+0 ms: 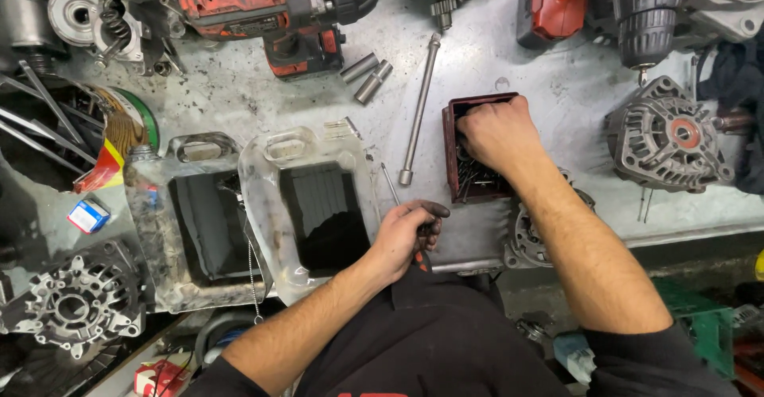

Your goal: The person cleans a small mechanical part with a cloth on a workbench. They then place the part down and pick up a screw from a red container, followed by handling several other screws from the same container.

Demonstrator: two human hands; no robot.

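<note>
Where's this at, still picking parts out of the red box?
Looks early. Done: alternator housing sits bare on the bench. In hand: right hand digs in the small red box of thin metal parts; left hand pinches something small and dark by the cut-open plastic jug. Left: loose sockets and extension bar lie untouched.

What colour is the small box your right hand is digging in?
Dark red box, right hand inside it; head view.

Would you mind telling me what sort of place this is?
Most likely an auto-electric repair workshop: alternator housings lie on a grimy metal bench beside a red cordless drill, while the right hand digs in a box of small parts.
</note>
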